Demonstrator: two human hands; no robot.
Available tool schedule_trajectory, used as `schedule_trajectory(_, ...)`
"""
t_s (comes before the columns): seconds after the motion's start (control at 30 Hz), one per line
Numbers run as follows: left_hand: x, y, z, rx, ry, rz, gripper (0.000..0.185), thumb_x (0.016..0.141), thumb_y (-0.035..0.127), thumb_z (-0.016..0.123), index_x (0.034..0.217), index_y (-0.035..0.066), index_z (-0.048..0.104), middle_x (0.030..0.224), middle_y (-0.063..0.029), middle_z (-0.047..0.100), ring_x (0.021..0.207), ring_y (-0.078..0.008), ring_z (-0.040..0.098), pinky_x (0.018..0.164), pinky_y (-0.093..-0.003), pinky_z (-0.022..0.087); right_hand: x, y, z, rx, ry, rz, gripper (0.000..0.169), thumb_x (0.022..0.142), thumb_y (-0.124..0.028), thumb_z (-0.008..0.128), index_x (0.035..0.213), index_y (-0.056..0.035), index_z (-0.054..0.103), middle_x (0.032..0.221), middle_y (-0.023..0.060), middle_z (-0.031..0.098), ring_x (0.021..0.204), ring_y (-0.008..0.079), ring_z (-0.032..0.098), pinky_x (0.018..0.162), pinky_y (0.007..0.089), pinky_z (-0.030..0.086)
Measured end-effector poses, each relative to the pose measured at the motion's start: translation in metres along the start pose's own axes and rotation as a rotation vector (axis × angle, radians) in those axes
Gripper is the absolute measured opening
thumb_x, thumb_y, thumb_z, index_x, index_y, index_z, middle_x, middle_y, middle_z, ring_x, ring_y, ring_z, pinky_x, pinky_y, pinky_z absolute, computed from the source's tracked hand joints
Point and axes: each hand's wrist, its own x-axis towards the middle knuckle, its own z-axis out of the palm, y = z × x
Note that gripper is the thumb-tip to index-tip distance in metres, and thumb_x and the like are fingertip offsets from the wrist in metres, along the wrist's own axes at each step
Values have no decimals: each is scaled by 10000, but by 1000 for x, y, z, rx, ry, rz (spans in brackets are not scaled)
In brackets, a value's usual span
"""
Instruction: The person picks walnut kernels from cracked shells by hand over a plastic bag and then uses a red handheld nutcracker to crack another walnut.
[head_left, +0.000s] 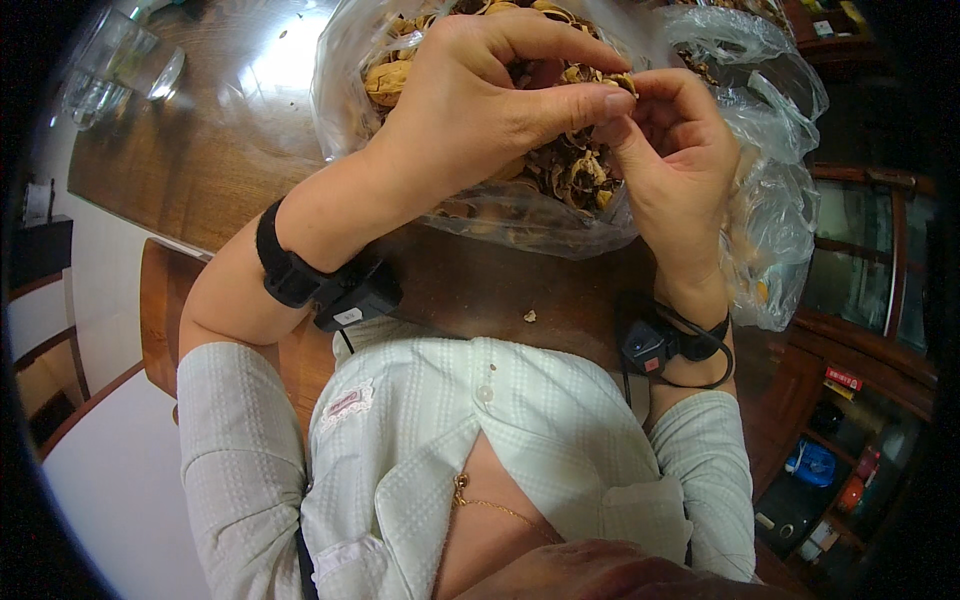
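Note:
My left hand (469, 101) pinches a small walnut piece (624, 81) between thumb and forefinger. From the other side, the thumb and bent fingers of my right hand (679, 146) meet it, so the fingertips of both hands touch or nearly touch. The piece is mostly covered by fingers, and I cannot tell shell from kernel. Beneath my hands lies an open clear plastic bag (525, 234) of whole walnuts and broken shells. One whole walnut (388, 82) shows left of my left hand, while walnut shell fragments (585, 180) lie below the fingertips.
A second clear plastic bag (772, 217) lies crumpled on the right. On the wooden table (187, 150), a drinking glass (142, 64) stands at the far left. A small crumb (530, 316) lies near my body. A cabinet (847, 360) with shelves is at the right.

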Motion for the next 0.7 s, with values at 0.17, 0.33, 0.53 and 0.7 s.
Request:
schedule_trajectory(0.17, 2, 1, 3, -164, 3, -70, 228, 913, 115, 704, 1099, -17, 699, 921, -28, 686, 783, -62, 604, 648, -201, 496, 3, -2, -3, 63, -23, 57, 207, 831, 0, 753, 980, -22, 611, 850, 17, 668, 754, 68, 628, 656, 195, 501)
schedule_trajectory(0.33, 4, -5, 1, -322, -48, -182, 227, 934, 112, 676, 1123, -13, 690, 970, -40, 696, 835, -76, 625, 726, -205, 514, 6, -5, -9, 200, -84, 157, 217, 828, -20, 765, 978, -23, 609, 795, 37, 674, 618, 61, 606, 534, 182, 481)
schedule_trajectory(0.53, 5, -9, 2, -542, 27, -218, 222, 951, 102, 651, 1145, -2, 677, 999, -40, 691, 890, -104, 640, 790, -218, 515, 9, -1, -13, 369, -95, 200, 221, 871, -81, 738, 1027, 3, 605, 843, 106, 714, 554, 76, 593, 496, 179, 467)
schedule_trajectory(0.7, 5, -4, -5, -896, -34, -434, 206, 996, 156, 586, 1157, 43, 648, 880, -2, 632, 683, -68, 549, 579, -184, 437, 11, 1, -13, 430, -78, 170, 209, 914, -109, 695, 1061, 11, 605, 858, 120, 717, 549, 64, 573, 523, 168, 457)
